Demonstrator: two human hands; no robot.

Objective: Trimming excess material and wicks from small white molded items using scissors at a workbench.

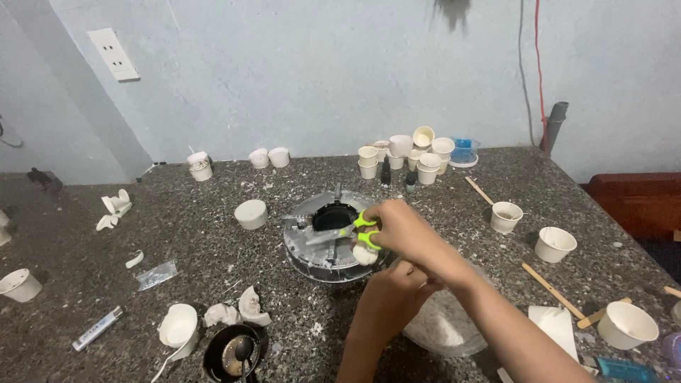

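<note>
My right hand (403,228) grips scissors with yellow-green handles (366,230), their blades pointing left over a round grey turntable stand (303,248). A small white lump (365,254) sits just under the handles, at the stand's right edge. A black dish (333,217) lies on top of the stand. My left hand (397,289) is below the right one, fingers curled, near the white lump; whether it holds anything is hidden.
Speckled stone table (213,276) strewn with white paper cups: a cluster (411,157) at the back, others at right (555,244) and left (19,284). Wooden sticks (550,287), a clear bowl of white powder (443,330), a black bowl with a spoon (230,353), broken white pieces (237,311).
</note>
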